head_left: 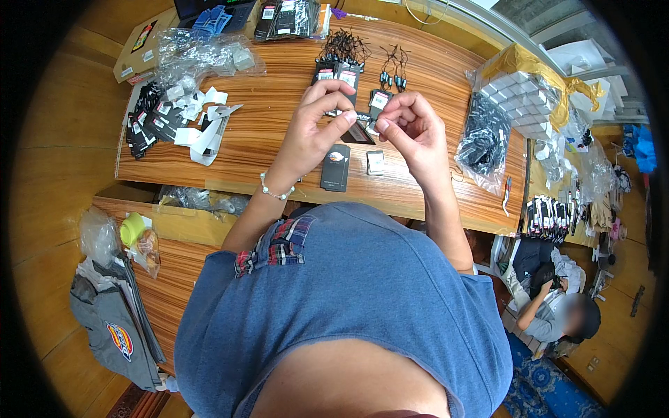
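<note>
Both hands are raised over the wooden table (279,139), fingertips nearly meeting. My left hand (317,129) pinches something small and thin between thumb and forefinger; a pearl bracelet sits on that wrist. My right hand (411,125) is curled, its fingertips closed on the same small item, which is too small to identify. Below the hands lie a black flat package (336,167) and a small grey square card (375,161). Behind the hands are black tagged packets (341,73) and small black items with cords (390,70).
A pile of black packets (150,118) and white paper strips (205,129) lies at the left. Clear plastic bags (198,56) sit at the back left. A bag of white boxes (519,94) and a bag of black items (484,143) stand at the right. Another person (557,306) sits at the lower right.
</note>
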### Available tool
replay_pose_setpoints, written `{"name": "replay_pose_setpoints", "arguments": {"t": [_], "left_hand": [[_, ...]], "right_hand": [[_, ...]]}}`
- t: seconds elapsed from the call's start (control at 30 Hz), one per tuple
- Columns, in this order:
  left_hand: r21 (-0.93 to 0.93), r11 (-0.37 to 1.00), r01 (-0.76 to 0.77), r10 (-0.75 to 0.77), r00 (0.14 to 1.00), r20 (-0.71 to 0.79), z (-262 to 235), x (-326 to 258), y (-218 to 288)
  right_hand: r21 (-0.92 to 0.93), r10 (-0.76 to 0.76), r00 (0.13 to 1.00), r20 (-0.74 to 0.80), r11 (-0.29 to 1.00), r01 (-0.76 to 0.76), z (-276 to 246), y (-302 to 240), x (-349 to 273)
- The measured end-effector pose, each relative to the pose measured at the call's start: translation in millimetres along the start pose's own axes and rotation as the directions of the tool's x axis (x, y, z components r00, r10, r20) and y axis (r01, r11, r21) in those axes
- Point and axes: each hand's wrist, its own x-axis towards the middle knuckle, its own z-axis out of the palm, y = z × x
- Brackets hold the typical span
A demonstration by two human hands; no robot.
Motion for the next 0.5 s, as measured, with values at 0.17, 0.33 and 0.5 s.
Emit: {"name": "replay_pose_setpoints", "arguments": {"t": [0.17,0.33,0.5], "left_hand": [[-0.006,1.000,0.002,-0.002,0.999,0.035,0.3,0.8,0.6],[-0.008,1.000,0.014,-0.014,0.997,0.080,0.2,1.7,-0.1],[0.031,0.999,0.033,-0.037,0.990,0.138,0.0,1.7,-1.8]], "right_hand": [[0.015,0.004,1.000,-0.010,1.000,-0.004,-2.3,2.2,0.2],[0.033,0.030,0.999,0.011,0.999,-0.031,-4.6,3.0,0.7],[0.049,0.038,0.997,0.062,0.998,-0.041,-7.2,8.5,2.6]]}}
